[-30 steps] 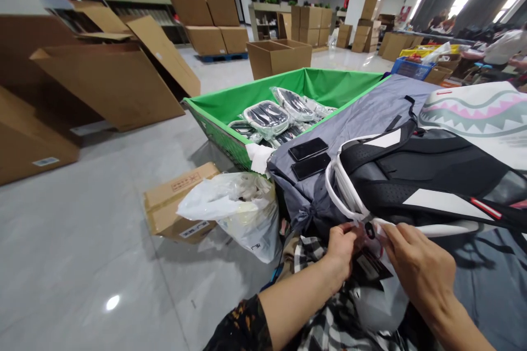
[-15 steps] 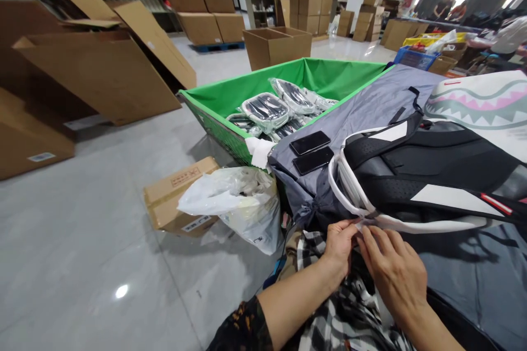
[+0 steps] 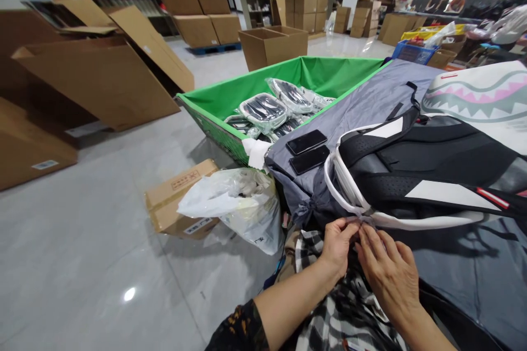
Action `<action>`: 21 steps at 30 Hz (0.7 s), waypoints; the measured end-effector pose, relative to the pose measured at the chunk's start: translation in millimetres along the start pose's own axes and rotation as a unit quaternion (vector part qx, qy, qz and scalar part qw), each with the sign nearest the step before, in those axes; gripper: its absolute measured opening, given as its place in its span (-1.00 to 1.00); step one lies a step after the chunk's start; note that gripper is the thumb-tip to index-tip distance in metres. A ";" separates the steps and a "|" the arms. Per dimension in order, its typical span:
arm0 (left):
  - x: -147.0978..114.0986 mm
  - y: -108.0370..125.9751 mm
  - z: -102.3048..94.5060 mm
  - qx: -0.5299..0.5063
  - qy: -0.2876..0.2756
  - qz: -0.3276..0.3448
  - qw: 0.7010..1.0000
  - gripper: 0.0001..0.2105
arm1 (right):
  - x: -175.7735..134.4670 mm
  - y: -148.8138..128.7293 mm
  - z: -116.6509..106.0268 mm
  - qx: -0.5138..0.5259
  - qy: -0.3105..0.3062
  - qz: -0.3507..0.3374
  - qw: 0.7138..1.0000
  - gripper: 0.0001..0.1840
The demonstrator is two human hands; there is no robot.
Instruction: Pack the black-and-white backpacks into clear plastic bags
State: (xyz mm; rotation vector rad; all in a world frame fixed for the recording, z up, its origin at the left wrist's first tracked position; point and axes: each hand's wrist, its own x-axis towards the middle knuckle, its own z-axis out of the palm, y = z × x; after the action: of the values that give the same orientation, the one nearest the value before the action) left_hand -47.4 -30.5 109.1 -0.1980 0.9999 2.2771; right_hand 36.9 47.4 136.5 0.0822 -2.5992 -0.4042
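Grey fabric is covering the bench [image 3: 354, 96], which is standing on a glossy grey floor [image 3: 82, 230] in a big room full of cartons.

Black backpack [image 3: 436, 153] is lying on the bench, right side of view, straps facing up, white edging curving round its near end. Both hands are working at the corner of that edging nearest the wearer. Left hand [image 3: 335, 247]: thumb and forefinger are closing in a tight pinch on a thin piece [image 3: 365, 220], mostly hidden. Right hand [image 3: 389, 269]: fingers are bending together, tips meeting at the same spot; thumb is mostly hiding, so can't tell if it's gripping.

Checked black-and-white cloth [image 3: 317, 307] is hanging below the hands. Two dark phones [image 3: 307, 142] are lying side by side just left of the backpack. White item with a toothy print [image 3: 481, 93] is sitting behind it.

Green-lined bin [image 3: 341, 71] is standing beyond the bench's left edge, holding plastic-wrapped packs [image 3: 263, 109]. White plastic bag [image 3: 239, 208] is resting on the floor against a taped carton [image 3: 177, 192].

Further out, large open cartons [image 3: 94, 77] are standing at left; stacked boxes [image 3: 197, 11] are sitting on a blue pallet [image 3: 214, 49].
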 end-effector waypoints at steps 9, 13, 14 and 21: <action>19.4 -16.2 3.5 0.164 0.090 0.116 0.975 -0.78 | 8.9 9.0 1.2 0.075 0.130 0.146 0.978 -0.79; 19.6 -19.6 -2.3 0.212 0.099 0.164 0.958 -0.83 | 19.3 3.4 22.8 0.054 0.126 0.185 0.973 -0.85; 17.9 -17.3 -3.2 0.226 0.095 0.173 0.954 -0.83 | 21.5 2.2 25.3 0.043 0.125 0.183 0.974 -0.81; 3.1 16.8 2.8 0.355 0.009 0.200 0.913 -0.75 | 26.7 0.7 10.9 -0.032 0.082 0.100 0.991 -0.70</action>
State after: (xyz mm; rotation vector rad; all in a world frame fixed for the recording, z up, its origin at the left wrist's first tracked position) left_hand -59.7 -35.5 120.1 0.3245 1.9405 2.0744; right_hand 8.3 47.5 140.3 -0.1595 -2.4018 -0.3905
